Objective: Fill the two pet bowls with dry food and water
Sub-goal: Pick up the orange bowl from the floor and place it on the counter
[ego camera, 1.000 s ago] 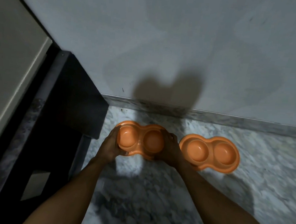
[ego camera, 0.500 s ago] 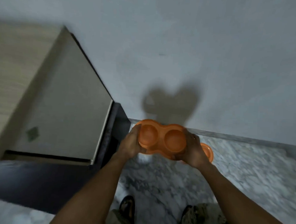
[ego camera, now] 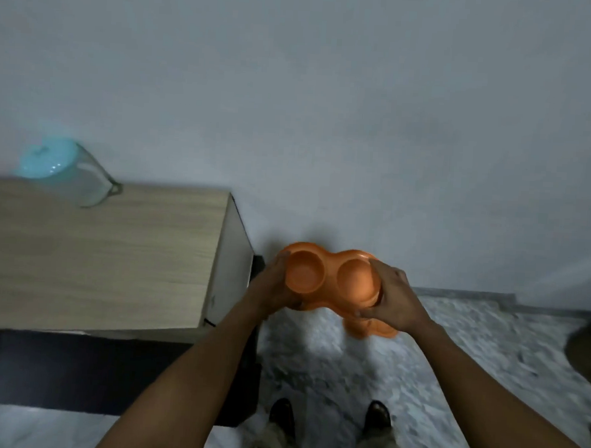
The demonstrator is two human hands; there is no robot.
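The orange double bowl (ego camera: 328,280) is off the floor and in the air just past the right end of the tabletop (ego camera: 97,254), tipped so that both wells face the camera. Both look empty. The left grip (ego camera: 277,288) is curled round the end nearer the tabletop, and the right grip (ego camera: 391,297) is wrapped round the end farther from it, so neither hand is free.

A second orange bowl (ego camera: 370,329) lies lower and farther right of the tabletop, on the marble floor (ego camera: 314,362). It is mostly hidden behind the right grip.

At the tabletop's far left, by the wall, stands a clear jug (ego camera: 67,174) with a pale blue lid. It is too blurred to tell what it holds.

The step in hand looks like bringing this bowl to the tabletop for filling, and no filling has been done yet. To do it well:

- Level the bowl before it crosses the tabletop's right edge, so the base arrives flat and not corner-first.
- Set it well in from that edge and short of the jug, leaving room to lift and pour.
- Let go only once the base sits flat — one end at a time would probably rock a light plastic dish.
- The second bowl then needs the same trip.
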